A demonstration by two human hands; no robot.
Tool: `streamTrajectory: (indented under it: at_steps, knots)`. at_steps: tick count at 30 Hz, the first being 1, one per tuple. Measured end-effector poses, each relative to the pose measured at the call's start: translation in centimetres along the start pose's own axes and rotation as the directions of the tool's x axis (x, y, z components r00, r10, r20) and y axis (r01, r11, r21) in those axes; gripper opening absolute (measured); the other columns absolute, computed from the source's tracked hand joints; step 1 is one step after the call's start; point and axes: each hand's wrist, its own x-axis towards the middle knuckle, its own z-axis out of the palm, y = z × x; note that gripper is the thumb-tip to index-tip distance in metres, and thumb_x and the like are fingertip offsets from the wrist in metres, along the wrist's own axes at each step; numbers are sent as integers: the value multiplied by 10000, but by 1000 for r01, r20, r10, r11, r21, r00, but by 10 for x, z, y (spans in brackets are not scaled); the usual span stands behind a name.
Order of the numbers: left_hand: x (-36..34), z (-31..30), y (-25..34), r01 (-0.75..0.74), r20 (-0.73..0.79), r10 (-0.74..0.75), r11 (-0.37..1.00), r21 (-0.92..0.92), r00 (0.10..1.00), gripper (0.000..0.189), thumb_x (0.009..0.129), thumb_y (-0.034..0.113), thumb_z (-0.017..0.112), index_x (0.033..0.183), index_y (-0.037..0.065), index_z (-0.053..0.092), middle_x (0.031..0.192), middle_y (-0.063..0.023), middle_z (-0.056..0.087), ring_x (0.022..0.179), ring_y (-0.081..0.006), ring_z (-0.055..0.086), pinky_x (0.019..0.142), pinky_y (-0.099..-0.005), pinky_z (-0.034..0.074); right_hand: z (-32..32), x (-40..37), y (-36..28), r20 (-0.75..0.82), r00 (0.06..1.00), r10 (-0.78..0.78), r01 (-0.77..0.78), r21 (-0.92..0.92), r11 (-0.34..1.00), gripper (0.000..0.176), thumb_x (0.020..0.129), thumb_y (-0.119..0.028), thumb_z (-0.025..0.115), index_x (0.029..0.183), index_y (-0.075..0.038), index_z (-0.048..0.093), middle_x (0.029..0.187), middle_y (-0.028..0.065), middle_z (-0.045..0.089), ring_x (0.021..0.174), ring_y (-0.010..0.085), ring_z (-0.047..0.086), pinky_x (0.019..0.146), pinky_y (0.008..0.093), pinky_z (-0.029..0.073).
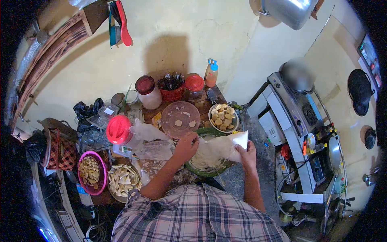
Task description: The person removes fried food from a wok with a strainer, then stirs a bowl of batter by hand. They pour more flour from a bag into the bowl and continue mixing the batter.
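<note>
In my right hand (247,155) is a whitish plastic bag (225,147), gripped at its bright white end between thumb and fingers. The bag stretches left over a green basin (211,174), which contains pale, floury-looking stuff. My left hand (186,147) is at the basin's left edge with its fingers curled together; what they hold, if anything, is too small to make out. Just beyond that hand, a translucent round lid or plate (180,111) carries a few pale pieces. Right of it stands a bowl of pale, rounded pieces (223,117).
A red-lidded jar (119,130) and clear plastic bags (151,149) lie left of my left arm. Further left are a pink basket (84,188) and a bowl of pale slices (123,180). Jars and a red cutlery basket (171,93) line the wall. A stove (296,90) stands right.
</note>
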Motion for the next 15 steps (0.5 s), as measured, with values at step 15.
streamTrajectory:
  at_steps: [15]
  knots:
    - [12,12,0,-9,-89,10,1000,13,996,140,727,90,523,841,11,513,818,-163,528,760,-345,526,664,-403,423,4,18,14,13,989,-150,151,-140,979,330,695,-26,624,993,17,488,886,65,565,794,125,536,713,250,427]
